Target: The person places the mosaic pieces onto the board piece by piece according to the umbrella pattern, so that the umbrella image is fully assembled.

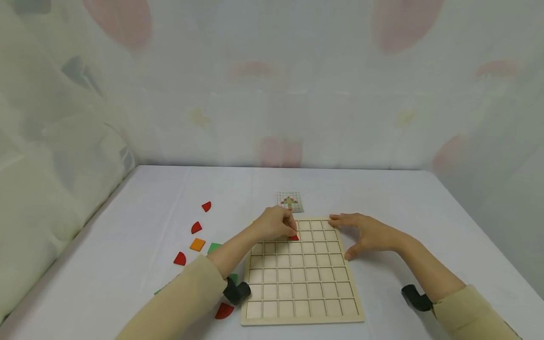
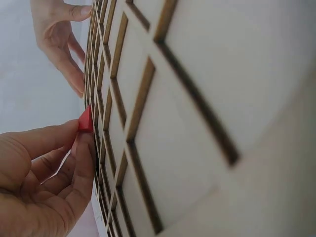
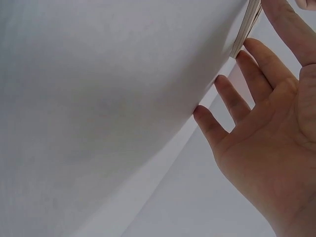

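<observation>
A pale wooden grid board [image 1: 302, 325] lies on the white table. Over its far rows, my left hand [image 1: 274, 223] pinches a small red piece [image 1: 294, 238] between thumb and fingertips. The left wrist view shows this red piece [image 2: 86, 120] right at the grid's dividers, its lower part between the fingers. My right hand [image 1: 369, 232] is spread at the board's far right corner, thumb against the right edge and fingertips at the corner. In the right wrist view the straight fingers of the right hand [image 3: 276, 108] reach the board's side [image 3: 245, 29] and the table.
A small pattern card [image 1: 290, 201] lies behind the board. Left of it are scattered red quarter-round pieces [image 1: 180, 259], an orange square [image 1: 197, 244] and green pieces [image 1: 214, 247], some partly hidden by the left arm. Patterned cloth walls [image 1: 272, 94] stand behind and at the sides.
</observation>
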`<state>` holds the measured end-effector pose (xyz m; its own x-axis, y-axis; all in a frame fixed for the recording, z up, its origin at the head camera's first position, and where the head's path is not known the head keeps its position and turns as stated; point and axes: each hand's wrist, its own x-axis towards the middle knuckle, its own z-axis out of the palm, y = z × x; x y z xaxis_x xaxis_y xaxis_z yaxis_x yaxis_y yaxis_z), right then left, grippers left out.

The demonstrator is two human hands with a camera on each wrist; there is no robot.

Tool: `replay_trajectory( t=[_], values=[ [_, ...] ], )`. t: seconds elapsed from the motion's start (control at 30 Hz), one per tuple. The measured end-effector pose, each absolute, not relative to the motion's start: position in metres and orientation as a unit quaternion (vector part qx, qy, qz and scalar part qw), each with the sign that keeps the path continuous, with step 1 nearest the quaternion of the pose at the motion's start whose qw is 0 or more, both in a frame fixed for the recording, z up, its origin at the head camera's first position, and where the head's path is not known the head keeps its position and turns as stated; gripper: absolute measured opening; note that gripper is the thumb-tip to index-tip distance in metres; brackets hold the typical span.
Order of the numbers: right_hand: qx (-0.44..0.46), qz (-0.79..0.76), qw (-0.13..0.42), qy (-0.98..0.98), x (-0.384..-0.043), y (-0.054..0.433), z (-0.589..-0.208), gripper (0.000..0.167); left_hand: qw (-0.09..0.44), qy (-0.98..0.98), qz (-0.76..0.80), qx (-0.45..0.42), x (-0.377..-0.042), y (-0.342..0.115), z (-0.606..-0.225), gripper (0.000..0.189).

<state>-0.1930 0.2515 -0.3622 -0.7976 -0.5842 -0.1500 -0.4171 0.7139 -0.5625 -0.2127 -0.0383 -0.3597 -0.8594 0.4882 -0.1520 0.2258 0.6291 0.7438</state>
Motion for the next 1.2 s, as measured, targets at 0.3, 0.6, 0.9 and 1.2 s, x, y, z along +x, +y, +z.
replay_trajectory(
  t=[0.3, 0.6, 0.9, 1.2],
  values=[
    [-0.272, -0.263, 0.158, 0.912, -0.1938, 0.254, -0.3642, 0.095, 0.152, 0.892, 0.37, 0.211, -0.2126, -0.0355, -0.3628, 0.005],
    [-0.27, -0.262, 0.16, 0.913, -0.1929, 0.2559, -0.3665, 0.095, 0.117, 0.902, 0.347, 0.23, -0.2103, -0.0296, -0.3645, 0.011],
    [-0.278, -0.26, 0.154, 0.912, -0.1917, 0.2565, -0.3656, 0.094, 0.122, 0.9, 0.342, 0.24, -0.2105, -0.032, -0.3638, 0.008],
    [-0.27, -0.265, 0.158, 0.912, -0.1916, 0.2557, -0.3655, 0.095, 0.126, 0.901, 0.347, 0.229, -0.207, -0.0295, -0.3618, 0.007]
  ],
)
